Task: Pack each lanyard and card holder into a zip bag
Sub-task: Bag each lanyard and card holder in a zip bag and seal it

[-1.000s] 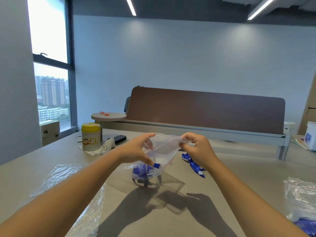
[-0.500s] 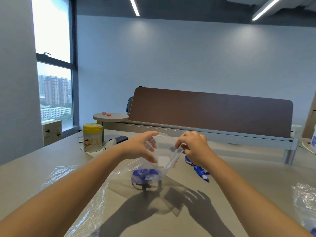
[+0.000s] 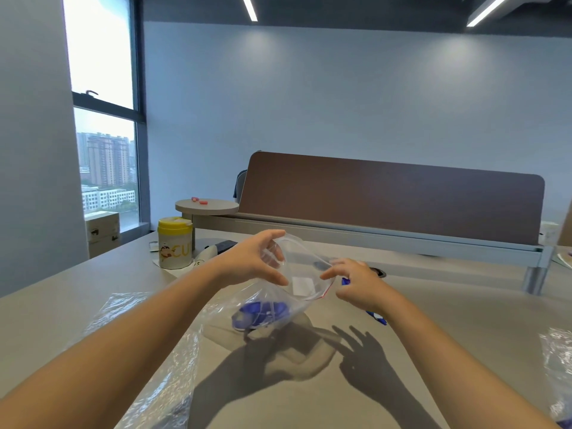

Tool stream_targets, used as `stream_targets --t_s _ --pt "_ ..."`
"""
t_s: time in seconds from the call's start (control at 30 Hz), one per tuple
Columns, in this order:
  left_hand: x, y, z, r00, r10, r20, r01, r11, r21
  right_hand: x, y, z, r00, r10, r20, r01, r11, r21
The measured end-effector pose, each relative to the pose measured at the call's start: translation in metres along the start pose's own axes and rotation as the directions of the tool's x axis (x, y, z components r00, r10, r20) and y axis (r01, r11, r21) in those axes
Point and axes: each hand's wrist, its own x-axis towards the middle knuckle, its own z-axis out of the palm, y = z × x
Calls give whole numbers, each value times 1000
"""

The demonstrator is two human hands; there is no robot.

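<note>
The left hand pinches the open mouth of the zip bag, held above the table, with a blue lanyard bunched at its bottom. The right hand touches the mouth's far edge; I cannot tell whether it grips. 1 more lanyard lies just behind that wrist.

Zip bag w/ blue lanyard inside, in left hand grip

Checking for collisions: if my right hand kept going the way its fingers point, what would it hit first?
Probably the zip bag: the right hand points left at its open mouth, fingers seemingly touching the rim already.
</note>
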Motion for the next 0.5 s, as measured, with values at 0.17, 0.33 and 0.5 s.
stream_targets --t_s 0.17,0.33,0.5 --pt "-10 3 -4 994 -38 98 19 981 192 -1 -5 -4 984 -107 -146 51 939 -341" --pt "-22 12 -6 997 -19 76 -17 897 441 -5 -11 -20 968 -103 -227 54 976 -212" --pt "-31 25 -20 980 143 -138 -91 940 328 -18 -21 -39 941 -47 -336 86 991 104"
